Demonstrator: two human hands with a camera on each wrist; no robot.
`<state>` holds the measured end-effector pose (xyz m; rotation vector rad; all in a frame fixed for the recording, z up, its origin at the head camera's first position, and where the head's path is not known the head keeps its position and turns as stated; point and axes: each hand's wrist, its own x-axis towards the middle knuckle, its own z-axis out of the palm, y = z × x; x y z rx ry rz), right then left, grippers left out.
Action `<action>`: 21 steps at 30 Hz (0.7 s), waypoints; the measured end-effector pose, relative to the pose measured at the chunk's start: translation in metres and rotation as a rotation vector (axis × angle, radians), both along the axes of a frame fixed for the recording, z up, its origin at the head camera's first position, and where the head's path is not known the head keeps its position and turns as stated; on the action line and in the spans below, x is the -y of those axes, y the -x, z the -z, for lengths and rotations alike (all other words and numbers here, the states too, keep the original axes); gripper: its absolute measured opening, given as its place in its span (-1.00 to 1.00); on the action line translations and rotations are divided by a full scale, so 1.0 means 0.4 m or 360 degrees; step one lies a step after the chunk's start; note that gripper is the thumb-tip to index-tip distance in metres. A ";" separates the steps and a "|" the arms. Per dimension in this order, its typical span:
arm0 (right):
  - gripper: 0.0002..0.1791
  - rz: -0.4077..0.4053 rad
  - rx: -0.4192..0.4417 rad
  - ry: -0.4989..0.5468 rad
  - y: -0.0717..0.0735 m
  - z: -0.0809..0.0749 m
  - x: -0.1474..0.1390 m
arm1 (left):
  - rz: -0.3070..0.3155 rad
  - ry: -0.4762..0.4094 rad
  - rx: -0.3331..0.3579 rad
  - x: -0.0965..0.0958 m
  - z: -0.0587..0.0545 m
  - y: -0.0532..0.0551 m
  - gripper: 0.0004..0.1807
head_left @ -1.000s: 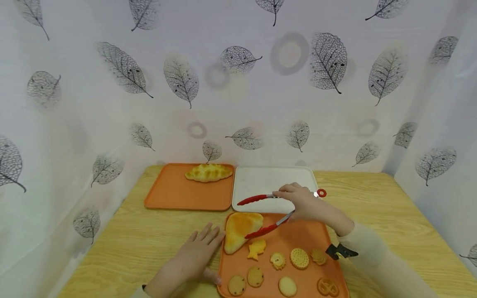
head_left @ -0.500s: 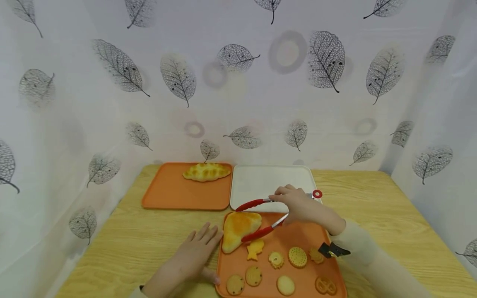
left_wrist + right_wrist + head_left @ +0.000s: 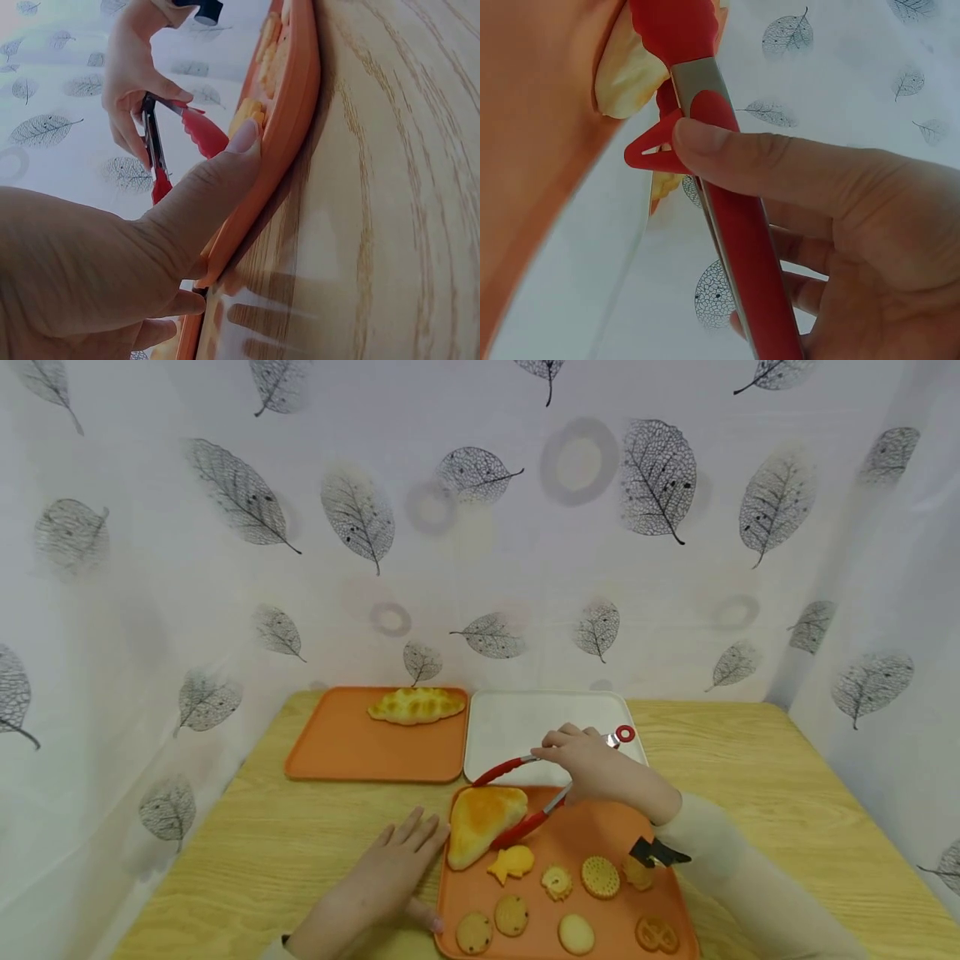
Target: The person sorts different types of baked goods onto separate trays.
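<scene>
My right hand grips red-and-silver tongs, its thumb on the red handle in the right wrist view. The spread tips straddle a triangular golden bread, one at its back edge, the other along its right front side. That bread lies at the back left of the front orange tray. A fish-shaped cookie sits just in front of the lower tip. My left hand has its fingers extended at the tray's left side. In the left wrist view its thumb rests on the tray's rim.
Several cookies, among them a round dotted cookie and a pretzel, lie on the front tray. Behind stand a second orange tray with a long braided bread and a white tray. A leaf-print curtain surrounds the wooden table.
My right hand and the tongs have shifted left, and the tips now lie on either side of the triangular bread. The fish-shaped cookie has turned. My left hand stays in place.
</scene>
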<state>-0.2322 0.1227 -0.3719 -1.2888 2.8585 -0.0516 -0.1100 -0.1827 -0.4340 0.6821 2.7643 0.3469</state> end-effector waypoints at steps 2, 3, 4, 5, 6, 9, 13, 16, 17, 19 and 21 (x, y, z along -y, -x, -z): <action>-0.16 -0.0022 -0.0021 0.0023 0.000 0.004 -0.002 | -0.0002 -0.0003 0.0008 -0.001 0.002 -0.001 0.36; -0.17 -0.0034 -0.0032 0.0034 0.000 0.006 -0.004 | -0.0003 -0.0002 0.0009 -0.002 0.003 -0.001 0.36; -0.18 -0.0048 -0.0044 0.0047 0.000 0.007 -0.006 | -0.0004 -0.0006 0.0008 -0.001 0.004 0.000 0.36; -0.19 -0.0063 -0.0060 0.0062 0.001 0.009 -0.008 | -0.0004 -0.0007 0.0003 -0.001 0.005 0.000 0.36; -0.21 -0.0076 -0.0076 0.0078 0.002 0.012 -0.011 | -0.0003 -0.0002 0.0000 -0.001 0.005 0.000 0.35; -0.27 -0.0126 -0.0132 0.0140 0.005 0.020 -0.020 | 0.0004 0.0014 -0.0013 0.000 0.008 0.001 0.35; -0.35 -0.0178 -0.0166 0.0213 0.013 0.030 -0.033 | 0.0011 0.0043 -0.0025 -0.001 0.008 0.000 0.34; -0.37 -0.0209 -0.0158 0.0246 0.018 0.033 -0.043 | 0.0014 0.0044 -0.0028 0.000 0.007 -0.001 0.33; -0.37 -0.0218 -0.0157 0.0255 0.019 0.033 -0.047 | 0.0014 0.0043 -0.0027 0.000 0.006 -0.001 0.33; -0.37 -0.0231 -0.0157 0.0273 0.020 0.032 -0.054 | 0.0012 0.0039 -0.0021 0.000 0.005 -0.002 0.33; -0.38 -0.0238 -0.0165 0.0289 0.020 0.030 -0.061 | 0.0009 0.0037 -0.0012 0.000 0.005 -0.002 0.33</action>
